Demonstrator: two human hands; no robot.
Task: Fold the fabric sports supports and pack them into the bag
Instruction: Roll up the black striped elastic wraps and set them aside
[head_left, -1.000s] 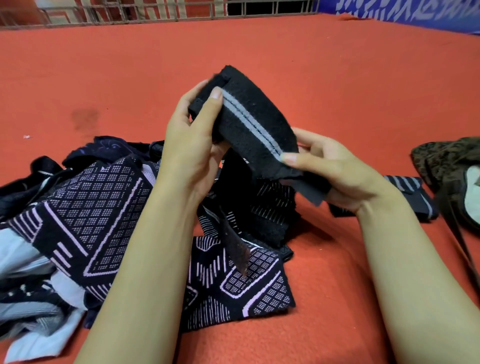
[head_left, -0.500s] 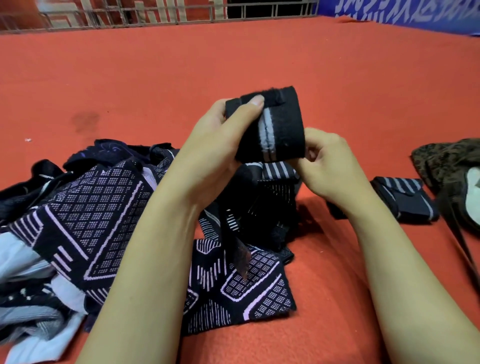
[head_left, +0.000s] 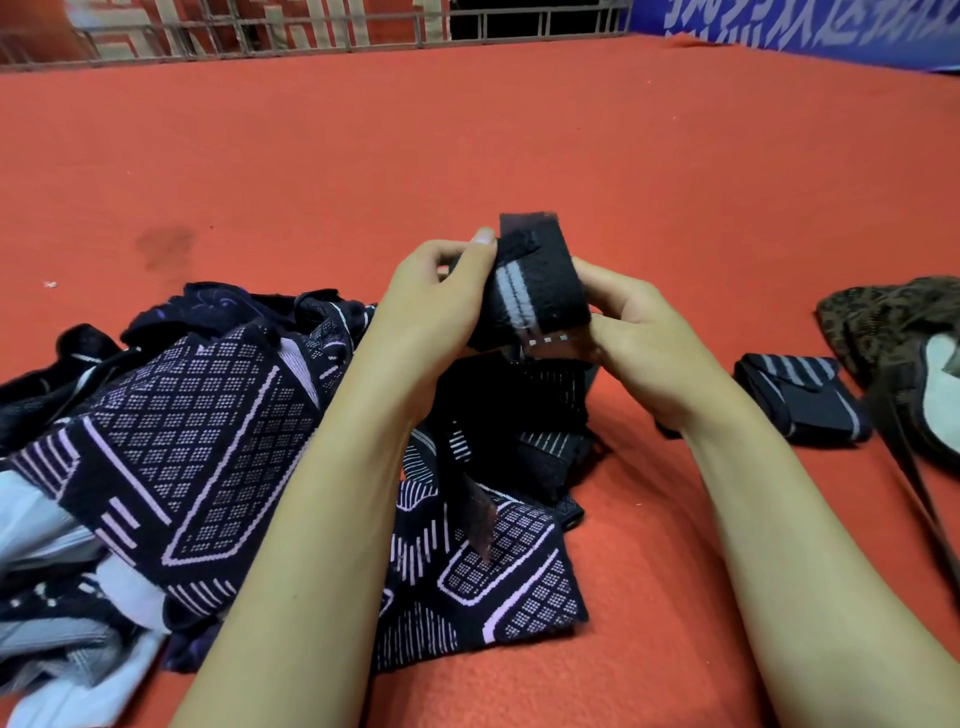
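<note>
Both hands hold one black support in the air, above the pile of supports. Fingers of the left hand are curled around its left edge, with the thumb pressed on the top corner. On the other side, the right hand grips the right edge, but its fingertips are behind the fabric, so how they lie I cannot tell.

This support is folded into a short, thick packet. Its pale double stripe runs from the top down to the bottom, a little tilted, and the long axis follows the same line. A dark strip stands up at its top edge; what this strip is, I cannot make out. Below the packet the fabric goes down into the heap, and where one piece ends and the next begins is hard to see.

On the red carpet the pile lies to the left and under the forearms, dark with light lilac patterns; its left part is cut off by the frame. One folded support with grey stripes lies to the right, apart from the hands. Just beside it is the brown patterned bag, also cut off at the right edge.
</note>
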